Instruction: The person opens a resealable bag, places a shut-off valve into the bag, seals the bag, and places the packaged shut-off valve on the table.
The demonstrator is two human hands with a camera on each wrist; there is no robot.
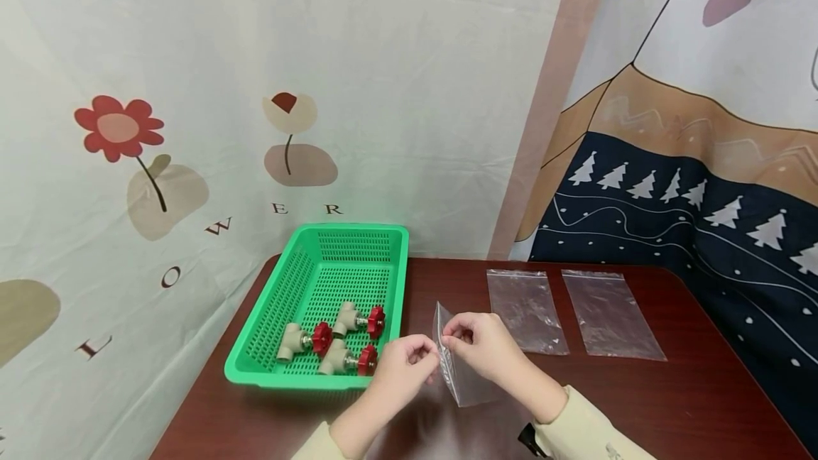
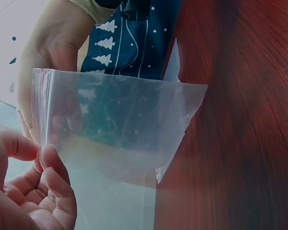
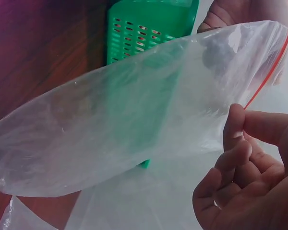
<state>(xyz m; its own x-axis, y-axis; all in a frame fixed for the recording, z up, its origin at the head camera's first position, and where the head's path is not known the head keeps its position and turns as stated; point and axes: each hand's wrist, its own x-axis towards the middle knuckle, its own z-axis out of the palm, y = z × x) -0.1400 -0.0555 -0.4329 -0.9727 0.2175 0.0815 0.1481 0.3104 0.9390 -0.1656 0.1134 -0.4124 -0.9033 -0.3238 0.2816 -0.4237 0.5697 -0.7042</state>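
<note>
A clear zip bag point(image 1: 469, 378) is held up over the table, just right of the green basket point(image 1: 319, 275). My left hand point(image 1: 404, 368) pinches its top edge between thumb and forefinger; in the left wrist view the left hand point(image 2: 36, 187) grips the zip strip of the bag point(image 2: 120, 115). The right hand point(image 1: 486, 346) pinches the same edge from the other side. In the right wrist view, fingertips of the right hand point(image 3: 254, 163) hold the bag point(image 3: 134, 105) beside its red zip line. The bag looks flat, with nothing visible inside.
Two more clear bags, one nearer point(image 1: 527, 311) and one farther right point(image 1: 613, 314), lie on the dark red table point(image 1: 703, 382). Several beige valves with red handles, one of them at the left point(image 1: 294, 343), lie in the basket. A printed cloth point(image 1: 415, 91) hangs behind.
</note>
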